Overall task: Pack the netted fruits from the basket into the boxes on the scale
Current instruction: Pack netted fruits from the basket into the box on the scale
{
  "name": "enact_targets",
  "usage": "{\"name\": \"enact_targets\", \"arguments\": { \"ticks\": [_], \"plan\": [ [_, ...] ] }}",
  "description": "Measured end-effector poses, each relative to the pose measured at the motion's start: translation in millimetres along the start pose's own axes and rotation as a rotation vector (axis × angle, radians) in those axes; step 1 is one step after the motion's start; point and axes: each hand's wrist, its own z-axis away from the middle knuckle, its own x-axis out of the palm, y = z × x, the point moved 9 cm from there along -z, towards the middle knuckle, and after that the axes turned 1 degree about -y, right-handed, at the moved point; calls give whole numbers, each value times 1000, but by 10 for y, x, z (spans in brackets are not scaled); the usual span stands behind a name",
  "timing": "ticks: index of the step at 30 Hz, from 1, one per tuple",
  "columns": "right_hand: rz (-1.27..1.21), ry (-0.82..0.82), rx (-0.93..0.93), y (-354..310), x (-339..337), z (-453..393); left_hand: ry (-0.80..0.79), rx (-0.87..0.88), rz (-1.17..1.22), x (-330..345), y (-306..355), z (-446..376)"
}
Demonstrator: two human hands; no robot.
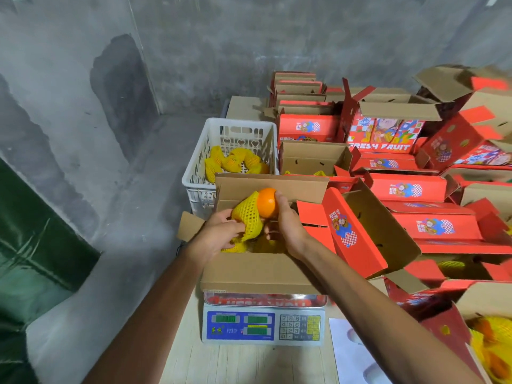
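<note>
Pinching the yellow net point(245, 214), your left hand point(219, 235) has its fingers point(235, 227) curled into the foam, while your right hand point(288, 225) cups the half-bared orange point(266, 202), fingers clamped round it. Both hover over the open box point(257, 273) on the scale point(263, 325). Beyond it, the white basket point(194, 176) holds more netted fruit point(235, 160); red boxes point(415, 189) crowd the bench point(243, 364) to your right.

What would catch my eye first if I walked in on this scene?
Probably the bright orange at the centre, half out of its yellow foam net, held by the left hand and right hand over an open box on the scale. Then the heap of red fruit boxes on the right.
</note>
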Motion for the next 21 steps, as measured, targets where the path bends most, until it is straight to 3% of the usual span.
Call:
{"name": "enact_targets", "arguments": {
  "ticks": [8,12,17,21],
  "plan": [
    [-109,-10,-39,9,-53,9,128,107,53,-65,100,-22],
    [13,4,-93,-36,-26,51,160,61,-15,-68,80,-30],
    [32,35,-177,-100,-33,50,81,-32,302,-2,40,21],
    [127,-9,-189,-120,43,125,1,-44,316,42,84,97]
  ]
}}
